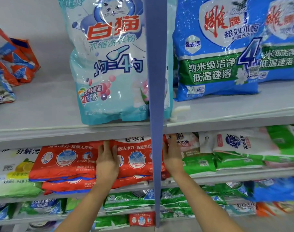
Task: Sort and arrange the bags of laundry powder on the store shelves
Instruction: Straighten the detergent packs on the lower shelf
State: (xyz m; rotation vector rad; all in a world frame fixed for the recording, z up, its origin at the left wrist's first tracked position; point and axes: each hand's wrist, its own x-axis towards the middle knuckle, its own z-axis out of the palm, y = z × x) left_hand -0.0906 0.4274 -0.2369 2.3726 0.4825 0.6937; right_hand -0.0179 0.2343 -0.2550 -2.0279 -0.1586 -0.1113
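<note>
A red laundry powder bag stands on the second shelf, partly behind a blue upright post. My left hand lies flat with straight fingers on the bag's left side. My right hand presses on its right edge, fingers straight and pointing up. Beside it on the left lies a stack of similar red bags. On the shelf above stands a pale blue bag with a white cat.
Blue-and-green bags stand at the upper right, orange bags at the upper left. A white and yellow-green bag and green and white bags flank the red ones. Lower shelves hold several green and blue bags.
</note>
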